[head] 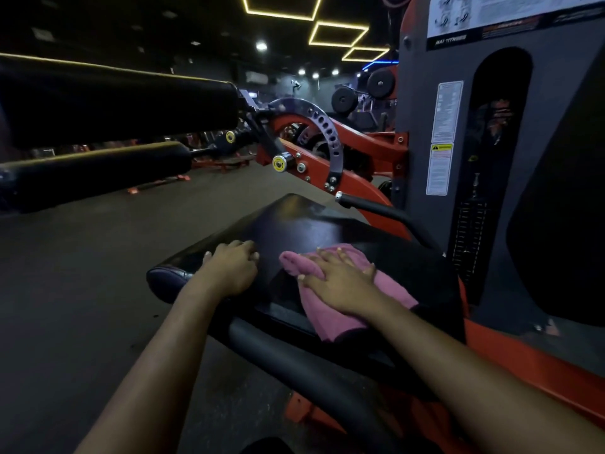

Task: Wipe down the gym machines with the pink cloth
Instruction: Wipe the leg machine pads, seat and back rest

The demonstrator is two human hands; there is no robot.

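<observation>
**Pink cloth pressed flat on the black seat pad**

The person's right grip (340,283) lies released on the folded pink terry cloth (330,319). Its fingers are straight and spread, and its palm presses the cloth down rather than clasping it. The cloth sits on the right half of the glossy black padded seat (301,224), and one rolled corner pokes out to the left of the fingertips. Its near edge hangs just over the seat's front rim.

The left grip (229,270) rests on the left part of the same seat, apart from the cloth. Its fingers are loosely bent with the tips touching the pad, the thumb is at the pad's outer edge, and it holds nothing.

A curved dark grey tube (294,355) runs just below the seat's near edge. Beyond the seat's far right corner a black handle with a chrome end cap (366,208) juts out from the red steel frame (360,185). On that frame are a grey perforated adjustment arc (330,136) and a yellow-faced round knob (279,163).

Two long black roller pads, the upper one (114,106) and the lower one (98,172), reach in from the left above the dark floor (82,273). On the right stands the dark grey weight-stack cover (422,126). It carries white printed labels (447,113), and their text is too small to read. Yellow hexagonal light outlines (337,34) glow on the ceiling.
</observation>
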